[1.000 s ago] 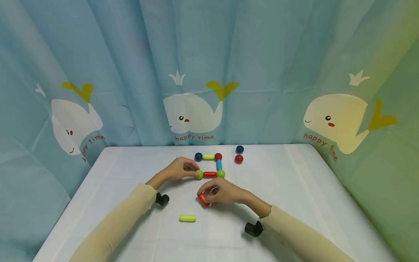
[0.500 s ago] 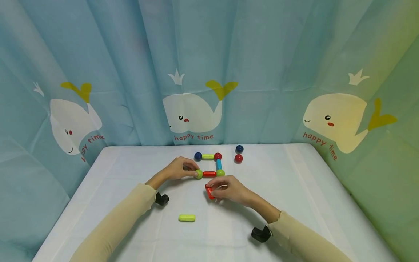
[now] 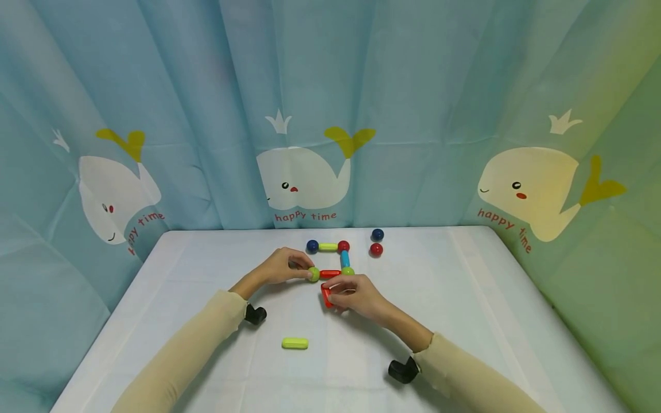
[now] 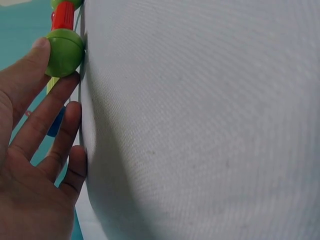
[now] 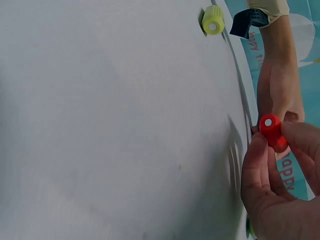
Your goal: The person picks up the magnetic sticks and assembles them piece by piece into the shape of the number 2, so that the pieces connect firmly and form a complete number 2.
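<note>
My left hand pinches a green ball between thumb and forefinger, the other fingers spread loosely. That ball sits at the left end of a red magnetic stick in an open-sided frame. A second green ball, partly behind my right hand, joins it to a blue stick. Further back come a red ball, a yellow-green stick and a dark blue ball. My right hand holds another red magnetic stick by thumb and fingertips, just in front of the frame, its metal tip showing.
A loose yellow-green stick lies on the white table nearer the front. Two loose balls, one dark blue and one red, rest right of the frame. A blue whale-print curtain hangs behind the table.
My right hand has carried its red stick from the front up towards the frame, lately shifting slightly left. My left hand stays at the green ball.
</note>
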Demonstrator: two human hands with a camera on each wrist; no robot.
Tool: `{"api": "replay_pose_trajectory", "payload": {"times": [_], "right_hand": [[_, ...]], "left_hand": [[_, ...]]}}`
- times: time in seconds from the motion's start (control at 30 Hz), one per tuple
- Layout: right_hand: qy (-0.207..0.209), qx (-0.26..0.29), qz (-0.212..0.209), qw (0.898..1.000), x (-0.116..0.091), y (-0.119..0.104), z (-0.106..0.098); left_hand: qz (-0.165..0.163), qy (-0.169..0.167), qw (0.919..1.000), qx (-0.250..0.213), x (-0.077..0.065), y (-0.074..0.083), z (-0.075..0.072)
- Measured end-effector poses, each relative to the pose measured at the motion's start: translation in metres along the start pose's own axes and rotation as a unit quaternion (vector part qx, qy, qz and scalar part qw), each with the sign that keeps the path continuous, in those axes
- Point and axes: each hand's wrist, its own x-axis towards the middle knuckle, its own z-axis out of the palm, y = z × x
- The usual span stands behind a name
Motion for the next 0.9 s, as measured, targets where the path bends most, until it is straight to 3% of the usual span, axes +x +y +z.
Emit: {"api": "replay_pose_trajectory", "payload": {"times": [0.37, 0.9], "right_hand": [[0.058, 0.014, 0.026, 0.998, 0.015, -0.004, 0.018], [0.07, 0.024, 0.028, 0.997, 0.026, 0.002, 0.025]], "left_hand": [[0.008, 0.002, 0.9999, -0.011, -0.001, -0.003, 0.001], [0.006, -0.001, 0.9999, -0.014, 0.0, -0.003, -0.001]]}}
